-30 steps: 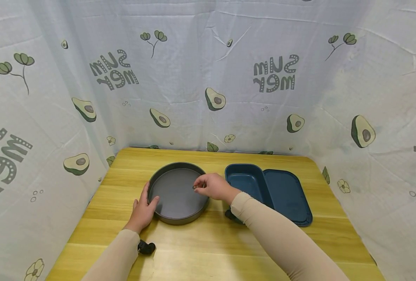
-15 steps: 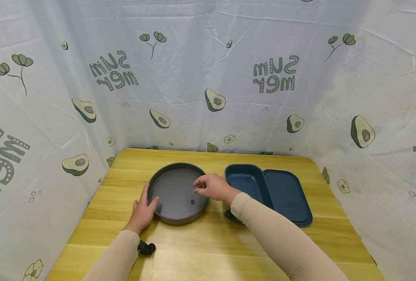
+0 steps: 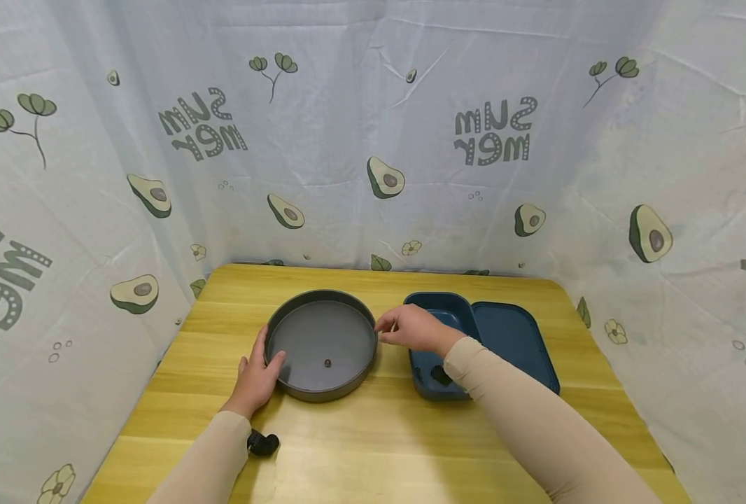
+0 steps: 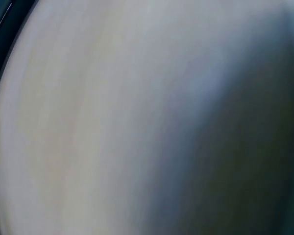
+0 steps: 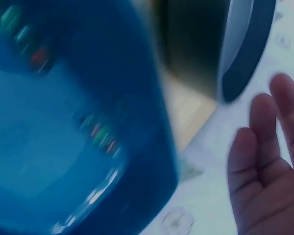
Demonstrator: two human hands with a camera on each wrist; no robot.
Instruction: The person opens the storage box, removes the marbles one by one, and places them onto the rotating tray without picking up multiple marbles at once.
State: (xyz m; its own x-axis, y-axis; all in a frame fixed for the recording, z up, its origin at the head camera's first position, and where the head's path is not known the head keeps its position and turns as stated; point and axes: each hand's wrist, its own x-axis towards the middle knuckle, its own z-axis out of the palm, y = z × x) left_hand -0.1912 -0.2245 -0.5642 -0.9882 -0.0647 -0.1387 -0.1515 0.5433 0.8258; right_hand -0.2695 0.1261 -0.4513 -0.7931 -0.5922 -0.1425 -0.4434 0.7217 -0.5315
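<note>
My left hand [image 3: 256,378] holds the left side of a round dark grey baking pan [image 3: 310,329], its thumb over the rim and its fingers along the outer wall. Inside, towards the front, lies a small reddish-brown bead-like piece [image 3: 327,363]. By the pan's right rim is my right hand [image 3: 417,329], fingers loosely bent, with nothing seen between them. The right wrist view shows that hand [image 5: 274,166] with spread fingers beside a blue box [image 5: 157,112], where small blurred green and red shapes [image 5: 100,134] show. Only a pale blur fills the left wrist view.
Right of the pan stands the deep blue box [image 3: 425,390], partly covered by my right forearm. Its flat blue lid [image 3: 511,336] lies against its right side. A printed curtain [image 3: 335,140] rises behind the wooden table [image 3: 348,448].
The small piece, first at my right fingertips, has dropped into the pan and shifted left. My right hand has drawn back to the right, over the rim. My left hand stays put.
</note>
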